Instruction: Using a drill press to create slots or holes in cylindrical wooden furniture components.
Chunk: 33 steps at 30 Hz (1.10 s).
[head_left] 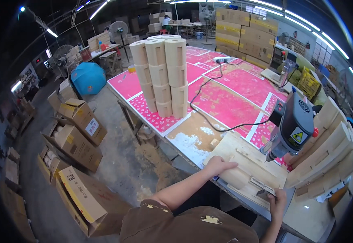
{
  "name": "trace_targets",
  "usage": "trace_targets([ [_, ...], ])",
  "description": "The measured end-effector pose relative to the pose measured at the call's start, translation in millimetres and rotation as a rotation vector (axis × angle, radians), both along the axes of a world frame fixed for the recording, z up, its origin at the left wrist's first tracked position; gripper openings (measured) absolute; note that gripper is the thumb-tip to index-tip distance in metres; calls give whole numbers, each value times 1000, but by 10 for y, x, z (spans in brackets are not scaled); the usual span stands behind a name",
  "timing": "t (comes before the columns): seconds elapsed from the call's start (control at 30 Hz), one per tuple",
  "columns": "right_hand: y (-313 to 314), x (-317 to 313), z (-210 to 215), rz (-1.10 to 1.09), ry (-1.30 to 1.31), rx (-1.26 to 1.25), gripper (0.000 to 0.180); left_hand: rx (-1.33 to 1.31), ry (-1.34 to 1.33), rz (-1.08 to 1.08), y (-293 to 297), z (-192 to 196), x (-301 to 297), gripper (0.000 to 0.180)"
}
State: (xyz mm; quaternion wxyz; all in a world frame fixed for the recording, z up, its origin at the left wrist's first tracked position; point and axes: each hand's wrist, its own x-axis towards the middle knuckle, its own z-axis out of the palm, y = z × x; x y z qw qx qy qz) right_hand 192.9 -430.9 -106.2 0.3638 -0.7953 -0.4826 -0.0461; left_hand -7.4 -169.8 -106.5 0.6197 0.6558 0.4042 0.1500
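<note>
Blue umbrella (88,78), one; wooden cylinders (159,75), one stack; left hand (217,166), thumb over one pale wooden piece (234,178) on one board (230,146), other fingers hidden, grip unclear; right hand (278,201), fingers curled at one metal fitting (261,186), hold unclear; one drill (297,121).

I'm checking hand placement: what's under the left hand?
Under the left hand, a pale wooden piece shows by the thumb; whatever lies directly beneath the palm is covered.
</note>
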Motion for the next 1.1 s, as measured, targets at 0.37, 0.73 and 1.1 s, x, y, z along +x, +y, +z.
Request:
trace_targets([
  [0.37, 371, -6, -3, 51, -152, -33, 27, -192, -124, -78, -316, -275, 393, 46],
  [0.73, 435, 111, -24, -166, -193, -21, 32, 742, -341, -220, -368, -479, 378, 49],
  [1.1, 869, 277, -80, -139, -183, 23, 34, 277, -326, -162, -28, -436, 548, 58],
])
